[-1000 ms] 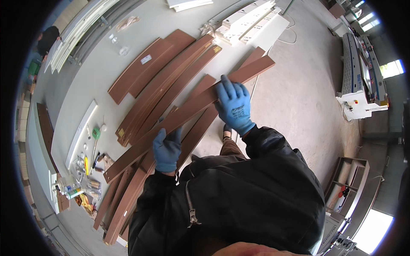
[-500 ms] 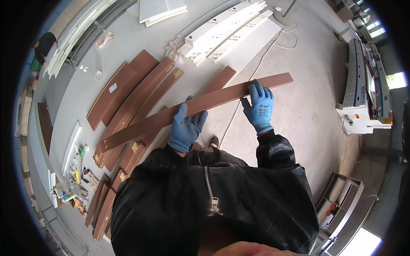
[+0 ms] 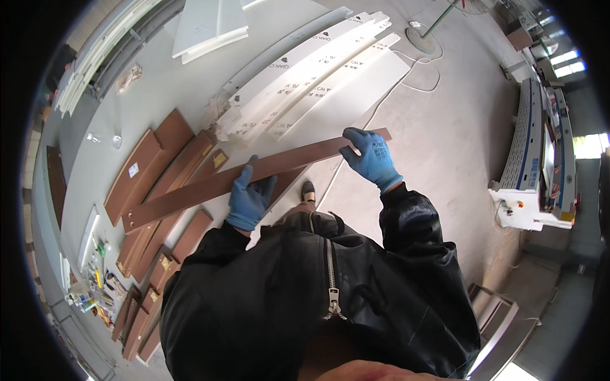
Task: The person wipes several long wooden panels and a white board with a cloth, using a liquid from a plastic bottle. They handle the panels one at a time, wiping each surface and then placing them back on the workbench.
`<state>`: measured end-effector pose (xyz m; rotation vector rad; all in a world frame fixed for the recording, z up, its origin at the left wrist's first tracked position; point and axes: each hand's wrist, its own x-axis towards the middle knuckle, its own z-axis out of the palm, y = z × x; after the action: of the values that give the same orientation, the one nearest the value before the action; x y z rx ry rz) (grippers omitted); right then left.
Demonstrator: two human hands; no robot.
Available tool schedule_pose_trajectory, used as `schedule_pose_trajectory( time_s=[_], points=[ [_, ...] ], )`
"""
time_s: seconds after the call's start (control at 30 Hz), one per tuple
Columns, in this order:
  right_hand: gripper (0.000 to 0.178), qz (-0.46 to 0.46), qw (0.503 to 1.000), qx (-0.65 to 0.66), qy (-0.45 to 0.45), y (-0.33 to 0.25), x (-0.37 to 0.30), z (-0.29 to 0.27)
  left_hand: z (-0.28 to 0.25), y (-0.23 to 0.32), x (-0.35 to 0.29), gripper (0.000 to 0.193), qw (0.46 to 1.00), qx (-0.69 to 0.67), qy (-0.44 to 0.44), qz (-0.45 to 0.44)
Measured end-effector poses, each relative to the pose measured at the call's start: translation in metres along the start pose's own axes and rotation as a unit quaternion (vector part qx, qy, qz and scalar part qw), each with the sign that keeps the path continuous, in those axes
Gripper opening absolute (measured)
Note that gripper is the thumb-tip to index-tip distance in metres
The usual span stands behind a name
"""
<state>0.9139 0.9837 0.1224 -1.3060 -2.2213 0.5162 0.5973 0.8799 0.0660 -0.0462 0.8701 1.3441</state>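
A long brown board (image 3: pixel 286 160) is held up in front of me, slanting from lower left to upper right. My left hand (image 3: pixel 250 197), in a blue glove, grips it near the middle from below, thumb over the near face. Close to the far right end, my right hand (image 3: pixel 372 157), gloved the same way, pinches the board between thumb and fingers. At the left end two small holes show in the board. Beneath it, stacks of brown boards (image 3: pixel 141 166) lie on a pale grey table (image 3: pixel 105 149), and my left palm hides part of them.
White boards with printed film (image 3: pixel 298 79) lie at the table's far end, beside pale panels (image 3: pixel 210 28). Hand tools (image 3: pixel 98 279) are scattered at the left. A white cable (image 3: pixel 419 86) trails over the floor. A large white and blue machine (image 3: pixel 530 159) stands at the right.
My view has turned, and the table's contents have shifted. Both hands have kept hold of the brown board, which now sits further left in view. The right hand is closer to its end.
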Motion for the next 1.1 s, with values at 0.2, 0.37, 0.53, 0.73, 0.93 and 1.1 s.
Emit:
schedule_pose_trajectory(
  time_s=[0.2, 0.37, 0.53, 0.73, 0.93, 1.1],
  points=[
    [0.036, -0.009, 1.000, -0.025, 0.002, 0.071, 0.056, -0.052, 0.053, -0.017, 0.047, 0.051, 1.000, -0.003, -0.005, -0.018],
    [0.056, -0.152, 0.984, -0.045, -0.076, 0.107, 0.105, -0.060, 0.110, -0.066, 0.103, 0.041, 0.995, -0.092, -0.043, 0.002],
    [0.056, -0.265, 0.955, -0.097, -0.093, 0.162, 0.169, -0.075, 0.182, -0.119, 0.167, 0.037, 0.983, -0.173, -0.042, 0.035],
    [0.049, -0.289, 0.947, -0.063, -0.126, 0.251, 0.232, -0.093, 0.245, -0.155, 0.233, 0.040, 0.979, -0.188, -0.047, 0.062],
    [0.051, -0.316, 0.937, -0.071, -0.130, 0.300, 0.286, -0.084, 0.272, -0.162, 0.289, 0.045, 0.973, -0.198, -0.038, 0.110],
    [0.059, -0.340, 0.927, -0.076, -0.140, 0.313, 0.317, -0.055, 0.263, -0.153, 0.319, 0.045, 0.966, -0.234, -0.030, 0.107]
  ],
)
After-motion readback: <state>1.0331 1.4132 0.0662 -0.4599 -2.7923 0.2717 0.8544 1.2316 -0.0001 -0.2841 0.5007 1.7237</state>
